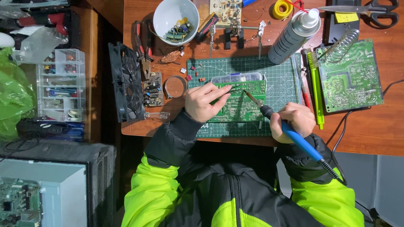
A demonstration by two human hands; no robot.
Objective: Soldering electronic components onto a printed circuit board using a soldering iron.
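- Wooden bench (370,134), seen from above, crowded with electronics parts; green mat (282,80) at centre.
- Green board (240,107) lying on mat, at its near middle.
- Left hand (205,102) resting on board, fingers pinching tweezers (232,88) aimed right.
- Right hand (293,120) at mat's right edge, fingers wrapped around blue iron (290,133), tip touching board.
- White bowl (176,19) of parts far left; spray can (292,35), scissors (372,11), second board (349,75) far right.

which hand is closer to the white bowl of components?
Left. The left hand sits on the green circuit board, below the white bowl. The right hand, holding the soldering iron, is farther right and lower.
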